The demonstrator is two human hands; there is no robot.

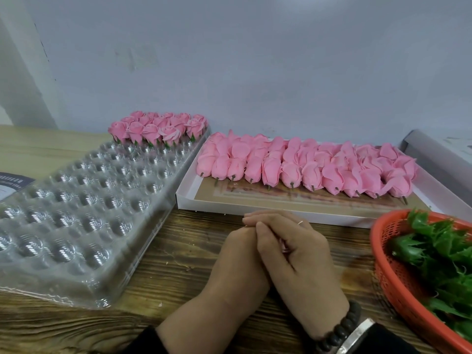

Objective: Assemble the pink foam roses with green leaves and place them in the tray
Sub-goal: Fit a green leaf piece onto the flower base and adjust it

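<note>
We've both hands, left hand (240, 254) & right hand (293, 249), clasped round a barely visible pink rose (285, 247) w/ grip tight: squeezing harder could crush foam petals before it reaches the tray (76, 200)

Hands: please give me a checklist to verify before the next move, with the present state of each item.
1. Hands free: cannot tell. Left hand and right hand are pressed together; something pink shows between them.
2. Loose roses available in the white box: ok.
3. Leaves available in the red basket: ok.
4. Empty cups in the clear tray: ok, most are empty.
5. Finished roses upright in the far rows: ok.
</note>
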